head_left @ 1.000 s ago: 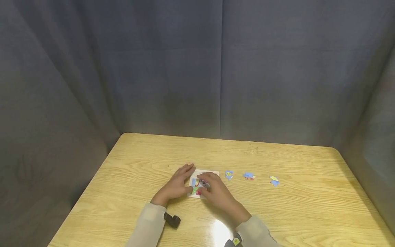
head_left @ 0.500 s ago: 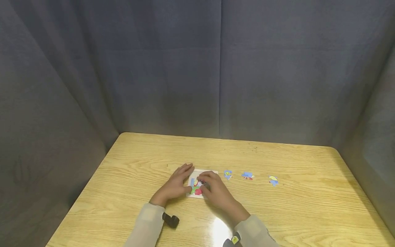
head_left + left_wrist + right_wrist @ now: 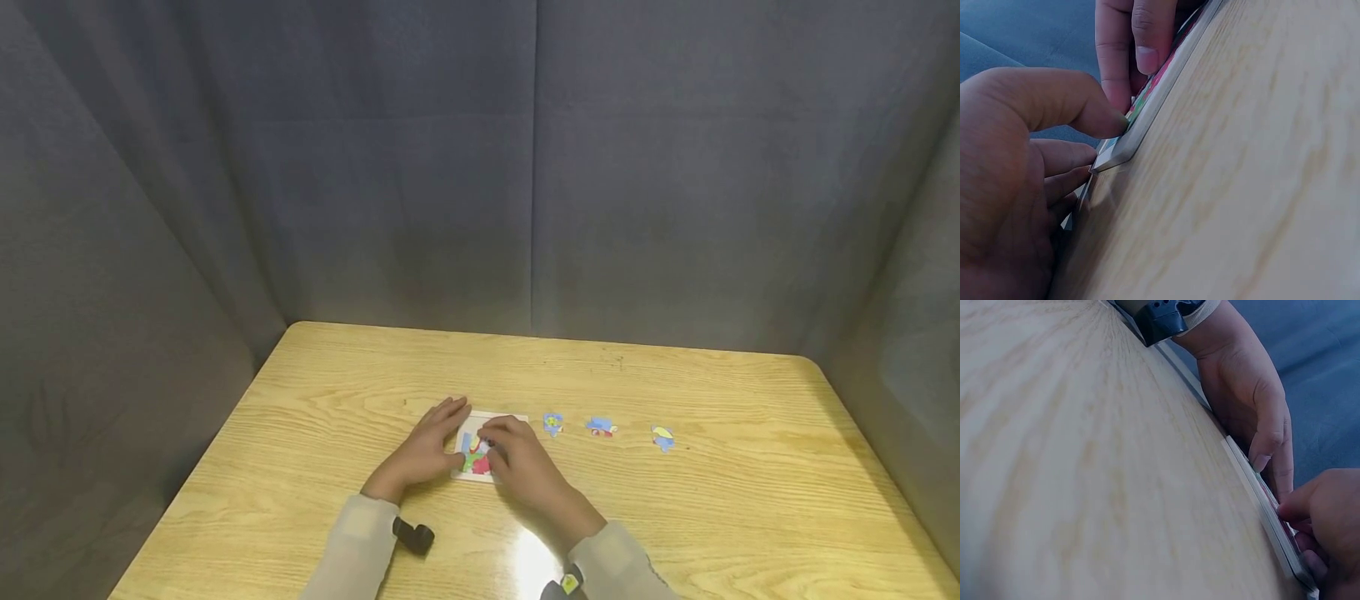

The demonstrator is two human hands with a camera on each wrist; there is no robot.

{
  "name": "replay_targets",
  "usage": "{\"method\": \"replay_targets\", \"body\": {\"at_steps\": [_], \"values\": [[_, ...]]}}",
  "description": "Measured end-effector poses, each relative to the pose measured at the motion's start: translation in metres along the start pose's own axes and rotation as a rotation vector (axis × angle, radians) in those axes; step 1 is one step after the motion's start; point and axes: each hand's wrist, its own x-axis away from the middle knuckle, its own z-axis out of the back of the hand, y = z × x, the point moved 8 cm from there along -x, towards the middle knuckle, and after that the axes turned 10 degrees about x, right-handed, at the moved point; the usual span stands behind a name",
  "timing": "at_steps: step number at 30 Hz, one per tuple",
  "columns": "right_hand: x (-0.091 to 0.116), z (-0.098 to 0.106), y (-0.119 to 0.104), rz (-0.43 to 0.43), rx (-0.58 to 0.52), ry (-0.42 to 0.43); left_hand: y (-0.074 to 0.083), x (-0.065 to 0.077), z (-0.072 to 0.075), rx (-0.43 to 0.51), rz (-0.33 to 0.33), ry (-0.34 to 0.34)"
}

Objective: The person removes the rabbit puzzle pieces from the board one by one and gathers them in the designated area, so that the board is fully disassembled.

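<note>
A small puzzle tray (image 3: 504,414) with a pale frame lies on the table in the head view, its lower part filled with green, red and blue picture pieces. My left hand (image 3: 422,454) holds it at the left side, the thumb on the lower left corner and the fingers along the edge. Over the tray's right half, my right hand (image 3: 525,467) pinches what looks like a puzzle piece (image 3: 489,442), mostly hidden under its fingers. In the left wrist view, the left thumb (image 3: 1100,115) presses the tray's corner and the right fingertips touch its picture side.
To the tray's right, three loose puzzle pieces lie in a row: one with a yellow star shape (image 3: 552,422), a blue and red one (image 3: 601,427), and a blue and yellow one (image 3: 663,438). Grey curtains (image 3: 405,167) enclose the wooden table (image 3: 750,500).
The right thumb and fingers have shifted slightly over the tray; a grey patch visible between them earlier is now mostly covered, and more red shows. The left hand and the loose pieces stay put.
</note>
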Motion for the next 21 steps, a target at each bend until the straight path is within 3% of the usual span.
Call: {"method": "replay_targets", "body": {"at_steps": [21], "values": [[0.0005,-0.0012,0.0028,-0.007,-0.033,0.003,0.0018,0.0006,0.0008,0.018,-0.012,0.017]]}}
